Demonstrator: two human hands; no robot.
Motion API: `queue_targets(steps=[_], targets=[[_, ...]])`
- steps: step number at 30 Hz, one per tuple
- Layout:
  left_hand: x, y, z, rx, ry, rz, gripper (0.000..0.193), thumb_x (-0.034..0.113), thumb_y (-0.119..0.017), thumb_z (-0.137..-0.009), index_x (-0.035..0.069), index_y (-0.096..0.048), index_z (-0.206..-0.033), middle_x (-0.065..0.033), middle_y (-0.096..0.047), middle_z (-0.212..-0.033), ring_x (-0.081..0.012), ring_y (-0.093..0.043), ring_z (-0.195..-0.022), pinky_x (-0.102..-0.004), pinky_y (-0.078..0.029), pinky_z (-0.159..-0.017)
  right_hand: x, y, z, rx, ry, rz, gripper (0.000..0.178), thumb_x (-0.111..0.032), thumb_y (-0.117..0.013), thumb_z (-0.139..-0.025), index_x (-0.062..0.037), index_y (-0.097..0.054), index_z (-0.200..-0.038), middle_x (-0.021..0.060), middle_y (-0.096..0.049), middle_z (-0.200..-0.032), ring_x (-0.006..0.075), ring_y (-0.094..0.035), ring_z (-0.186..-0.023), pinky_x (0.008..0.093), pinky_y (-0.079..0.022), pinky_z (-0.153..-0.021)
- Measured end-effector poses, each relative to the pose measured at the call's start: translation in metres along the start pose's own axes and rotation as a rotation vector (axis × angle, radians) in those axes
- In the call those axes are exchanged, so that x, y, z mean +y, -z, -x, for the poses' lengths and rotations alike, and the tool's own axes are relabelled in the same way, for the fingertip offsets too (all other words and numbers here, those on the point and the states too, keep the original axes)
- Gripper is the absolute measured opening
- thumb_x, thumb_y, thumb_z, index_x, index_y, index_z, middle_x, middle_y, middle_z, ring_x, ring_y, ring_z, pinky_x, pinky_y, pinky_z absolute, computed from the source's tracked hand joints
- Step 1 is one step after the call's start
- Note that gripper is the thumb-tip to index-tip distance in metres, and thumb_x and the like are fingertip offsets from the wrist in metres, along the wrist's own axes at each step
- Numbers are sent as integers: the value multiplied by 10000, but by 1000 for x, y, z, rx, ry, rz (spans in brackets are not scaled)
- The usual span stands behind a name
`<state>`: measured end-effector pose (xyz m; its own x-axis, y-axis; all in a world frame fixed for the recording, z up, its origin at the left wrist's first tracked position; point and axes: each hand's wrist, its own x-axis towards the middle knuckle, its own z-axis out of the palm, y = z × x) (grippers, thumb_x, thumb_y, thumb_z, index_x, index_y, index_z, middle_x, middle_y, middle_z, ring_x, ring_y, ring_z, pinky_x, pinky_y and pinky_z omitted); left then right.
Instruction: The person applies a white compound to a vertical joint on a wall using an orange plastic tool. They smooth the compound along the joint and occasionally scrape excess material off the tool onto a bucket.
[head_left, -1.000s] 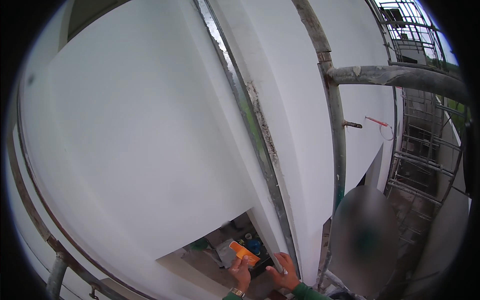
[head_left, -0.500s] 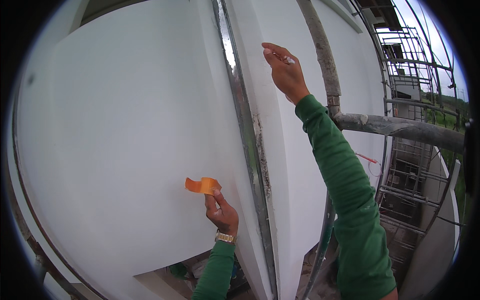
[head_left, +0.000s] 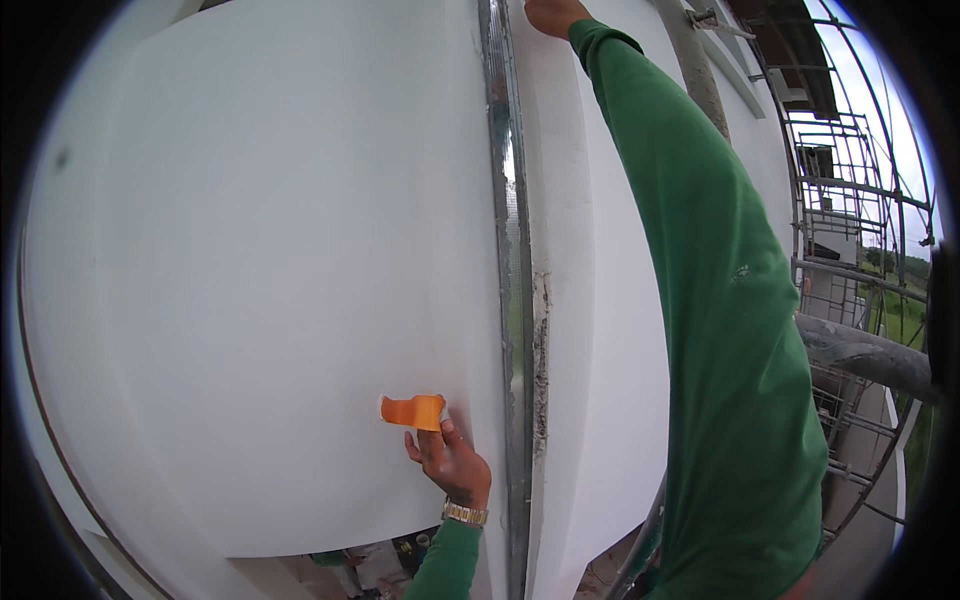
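Observation:
My left hand [head_left: 455, 465] pinches a curled strip of orange sandpaper [head_left: 412, 411] between thumb and fingers, in front of the white wall [head_left: 270, 270]. A metal watch band circles that wrist. My right arm is stretched far up, and the right hand [head_left: 555, 16] is cut off by the upper edge of the view. Its fingers are mostly hidden, close to the white wall edge right of a long upright metal strip [head_left: 511, 210].
Rough, chipped plaster [head_left: 541, 370] runs along the strip's right side. A thick scaffold pipe [head_left: 865, 355] juts in at the right, partly behind my sleeve. More scaffolding [head_left: 850, 185] stands beyond. Below the wall lie blurred items [head_left: 375, 565].
My right hand has risen to the top edge of the view. The left hand and the sandpaper sit slightly lower and farther right in the picture as the view has shifted.

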<state>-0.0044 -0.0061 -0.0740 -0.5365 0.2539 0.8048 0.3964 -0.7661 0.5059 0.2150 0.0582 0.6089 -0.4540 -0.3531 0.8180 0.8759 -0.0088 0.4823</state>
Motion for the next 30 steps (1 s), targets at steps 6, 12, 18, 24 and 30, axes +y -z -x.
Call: queue_targets(steps=[6, 12, 18, 24, 30], targets=[[-11, 12, -9, -20, 16, -96, 335, 262, -454, -1087, 81, -628, -1309, -57, -715, -1271, -210, -621, -1231, -487, -179, -1178, -20, -9, -39, -227, -242, -47, 511, -210, -407, -955, -54, -583, -1408, 324, -577, -1334, 458, -516, -1280, 454, -405, -1133], [-2, -1, 0, -89, 3, -49, 317, 240, -454, -1082, 95, -635, -1298, -40, -704, -1268, -196, -614, -1220, -486, -172, -1170, -18, 41, -68, -556, -266, 133, 526, -280, -296, -1026, -20, -570, -1392, 294, -480, -1483, 452, -443, -1382, 456, -357, -1190], [-12, 8, -12, -75, 12, -50, 309, 233, -458, -1078, 94, -633, -1292, -39, -697, -1276, -194, -605, -1222, -496, -173, -1159, -26, 28, -70, -570, -146, 274, 519, -312, -299, -1063, -8, -522, -1420, 312, -404, -1527, 465, -451, -1364, 474, -350, -1182], [4, -8, 34, -172, 38, 132, 279, 190, -481, -1055, 80, -653, -1244, -77, -679, -1264, -237, -582, -1237, -503, -174, -1144, 83, 62, -91, -761, 350, 517, 536, -384, -302, -1064, -104, -498, -1478, 300, -374, -1554, 446, -382, -1436, 491, -302, -1211], [-19, 8, -19, -63, -41, -86, 292, 223, -456, -1075, 84, -644, -1250, -66, -681, -1238, -228, -582, -1216, -506, -171, -1145, -14, 20, -88, -586, -87, 313, 425, -323, -353, -1041, -158, -608, -1338, 230, -503, -1390, 386, -482, -1279, 506, -363, -1104]])
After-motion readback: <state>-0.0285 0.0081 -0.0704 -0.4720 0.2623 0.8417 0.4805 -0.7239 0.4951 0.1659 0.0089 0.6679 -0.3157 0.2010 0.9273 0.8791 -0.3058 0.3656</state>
